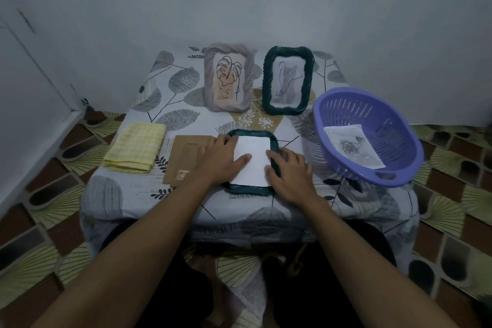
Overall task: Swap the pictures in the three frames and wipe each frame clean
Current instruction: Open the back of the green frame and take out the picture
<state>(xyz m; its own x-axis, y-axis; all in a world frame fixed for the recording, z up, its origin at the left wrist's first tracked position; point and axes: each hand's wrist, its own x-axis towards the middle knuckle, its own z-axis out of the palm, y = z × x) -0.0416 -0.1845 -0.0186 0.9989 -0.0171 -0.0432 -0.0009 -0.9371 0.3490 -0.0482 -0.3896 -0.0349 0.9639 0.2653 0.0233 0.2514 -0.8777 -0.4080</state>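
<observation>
A dark green frame (251,190) lies flat on the bench (239,212), white paper (253,160) over its back. The left grip (219,158) rests spread flat on the paper's left edge, grasping nothing; the right grip (291,172), released too, presses lightly bent fingertips (269,153) on the frame's right rim.

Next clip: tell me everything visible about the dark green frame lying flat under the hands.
The dark green frame lies flat near the front edge of the table. Its border looks ribbed, corners rounded. A white sheet covers its opening. The left hand rests on sheet and left border; the right hand touches its right border.
</observation>
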